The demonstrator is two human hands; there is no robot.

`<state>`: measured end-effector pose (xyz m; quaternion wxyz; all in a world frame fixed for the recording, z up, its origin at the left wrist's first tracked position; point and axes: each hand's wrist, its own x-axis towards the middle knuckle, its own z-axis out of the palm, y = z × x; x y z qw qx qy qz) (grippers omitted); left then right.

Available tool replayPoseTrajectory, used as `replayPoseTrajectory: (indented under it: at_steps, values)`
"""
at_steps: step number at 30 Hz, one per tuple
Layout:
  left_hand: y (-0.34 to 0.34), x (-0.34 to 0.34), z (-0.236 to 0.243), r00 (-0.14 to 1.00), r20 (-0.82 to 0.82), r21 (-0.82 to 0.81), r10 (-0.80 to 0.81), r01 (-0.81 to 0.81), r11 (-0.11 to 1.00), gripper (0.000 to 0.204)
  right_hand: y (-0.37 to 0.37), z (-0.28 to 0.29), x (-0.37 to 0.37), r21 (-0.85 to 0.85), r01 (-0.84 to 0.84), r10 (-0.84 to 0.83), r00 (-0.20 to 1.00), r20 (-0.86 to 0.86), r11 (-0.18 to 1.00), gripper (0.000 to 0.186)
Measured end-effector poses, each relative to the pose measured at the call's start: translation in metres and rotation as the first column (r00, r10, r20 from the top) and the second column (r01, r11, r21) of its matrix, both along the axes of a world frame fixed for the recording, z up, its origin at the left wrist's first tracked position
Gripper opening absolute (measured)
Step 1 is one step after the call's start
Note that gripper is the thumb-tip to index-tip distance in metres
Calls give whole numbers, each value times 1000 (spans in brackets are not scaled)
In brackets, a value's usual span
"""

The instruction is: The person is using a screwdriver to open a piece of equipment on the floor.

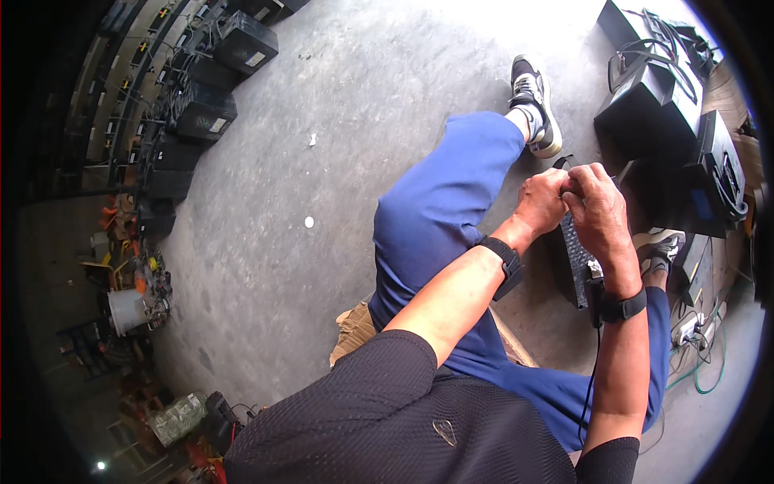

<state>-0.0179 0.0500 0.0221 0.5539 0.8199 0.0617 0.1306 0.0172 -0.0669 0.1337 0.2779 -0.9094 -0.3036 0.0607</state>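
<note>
My left hand (pixel 542 202) and my right hand (pixel 598 210) meet in front of me, between my knees. The fingers of both are closed close together around something small and dark, mostly hidden by the fingers. Just beneath them stands a narrow black case (pixel 574 256) with a perforated, mesh-like face, partly covered by my right hand and wrist. A black wrist strap (pixel 504 262) is around my left wrist. Another strap (pixel 623 307) circles my right wrist, and a thin black cable (pixel 592 383) hangs down beside that forearm.
Black boxes (pixel 657 101) with coiled cables stand at the right, near my shoes. A white power outlet (pixel 688 329) and green wire (pixel 705 390) lie on the floor below them. More black boxes (pixel 205 111) line the left, with a white bucket (pixel 127 312) further down.
</note>
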Motion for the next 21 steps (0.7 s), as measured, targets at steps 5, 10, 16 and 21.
replayPoseTrajectory:
  at_steps: [5,10,16,21]
  values:
    - [-2,3,2,1000,-17,64,17,-16,998,11,-2,0,1,-38,-83,87,988,129,996,27]
    - [-1,3,4,999,10,40,31,-31,999,11,3,4,-1,-39,85,-86,996,-35,996,31]
    - [-3,2,0,998,-67,55,-4,8,998,13,-3,0,4,-56,-124,129,986,107,991,31]
    - [-1,0,3,1000,-17,40,3,-2,999,15,-2,-2,-1,23,22,-22,1000,-3,999,30]
